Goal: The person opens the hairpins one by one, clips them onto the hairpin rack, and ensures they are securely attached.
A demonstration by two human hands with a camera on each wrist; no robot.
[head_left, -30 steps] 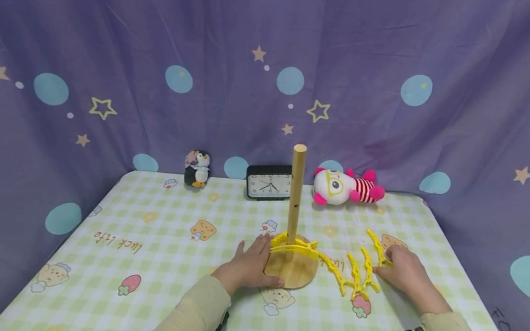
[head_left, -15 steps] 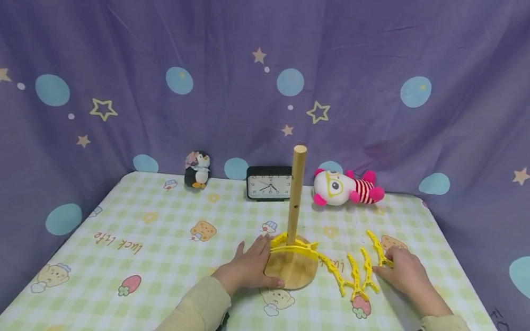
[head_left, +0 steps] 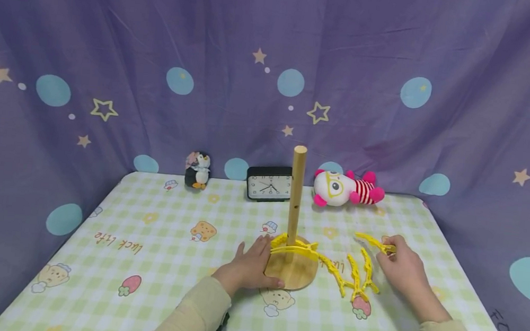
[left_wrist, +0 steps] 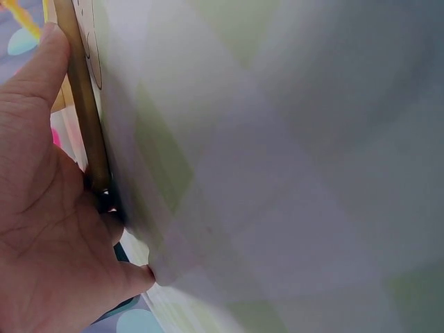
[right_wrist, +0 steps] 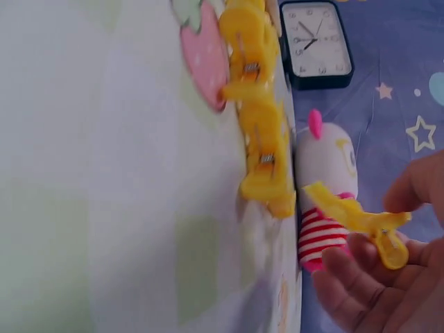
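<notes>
While your right hand (head_left: 404, 267) has it, the clip (head_left: 370, 240) lies off to the right of the post (head_left: 295, 190), its free tip pointing left toward the post's side and slightly away from you. Its long axis runs crosswise, roughly square to the upright post, with a wide gap between tip and wood. Judging by the right wrist view, it is lifted off the surface (head_left: 177, 279).

Your right thumb and fingertips pinch the clip at its near end, so that hand is plainly the closer one; your left is well apart from it, across the post. More clips (head_left: 354, 272) lie between the post and your right hand, nearer to you than the held one; you cannot tell from these views whether they are linked.

At the post's foot, yellow strips (head_left: 297, 250) pass in front and behind; whether they are fastened is unclear. Below them sits the round base (head_left: 295, 275), and your left hand (head_left: 248, 265) rests against its left edge, fingers spread and thumb along the near side. Farther out, beyond the post, are the clock (head_left: 268, 184), the pink toy (head_left: 349, 189) and the penguin (head_left: 197, 169).
</notes>
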